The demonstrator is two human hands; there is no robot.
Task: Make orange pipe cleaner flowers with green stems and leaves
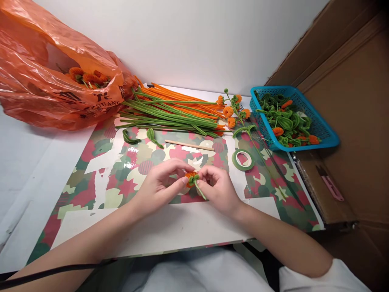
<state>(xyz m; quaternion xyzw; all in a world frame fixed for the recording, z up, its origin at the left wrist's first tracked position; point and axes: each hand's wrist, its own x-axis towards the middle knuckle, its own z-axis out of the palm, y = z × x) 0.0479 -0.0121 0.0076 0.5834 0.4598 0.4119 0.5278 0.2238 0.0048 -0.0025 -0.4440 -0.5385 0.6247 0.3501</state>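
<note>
On the camouflage-patterned mat [115, 190] by a white wall, our left hand [158, 186] and right hand [220, 188] pinch an orange flower [191, 177]; blue basket [319, 129], tape roll [243, 159] nearby.

Orange plastic bag [45, 73], pipe-cleaner bundle [170, 111], wooden stick [190, 145], green tape roll [243, 159], blue basket [325, 136]

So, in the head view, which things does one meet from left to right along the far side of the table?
Orange plastic bag → bundle of green and orange pipe cleaners → stem with small orange flowers → blue basket.
</note>
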